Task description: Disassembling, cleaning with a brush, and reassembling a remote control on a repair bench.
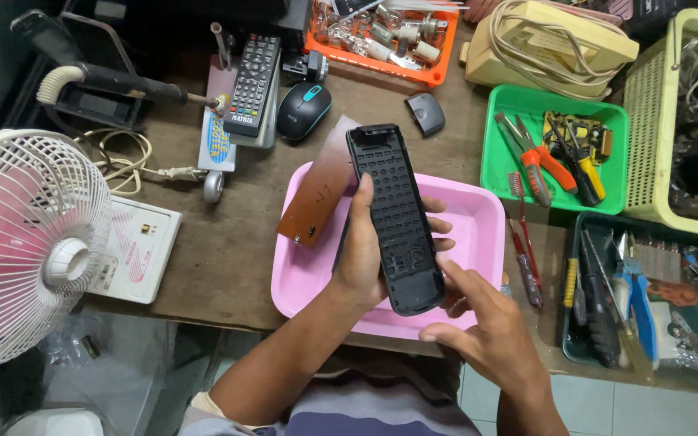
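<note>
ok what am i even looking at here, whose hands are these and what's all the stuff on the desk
This is one picture from a camera worn on a person's head, looking down at their own two bare hands over a cluttered wooden workbench.

The left hand grips a black remote-control shell, its inner side with rows of button holes facing up. The right hand touches the shell's lower end with a fingertip.

Under the hands sits a pink plastic tray, with a brown circuit board leaning on its rim.

Around it: a complete black remote, a black computer mouse, a soldering iron, a white desk fan, a green tray of pliers and cutters, an orange tray of small parts and a beige telephone.
</note>
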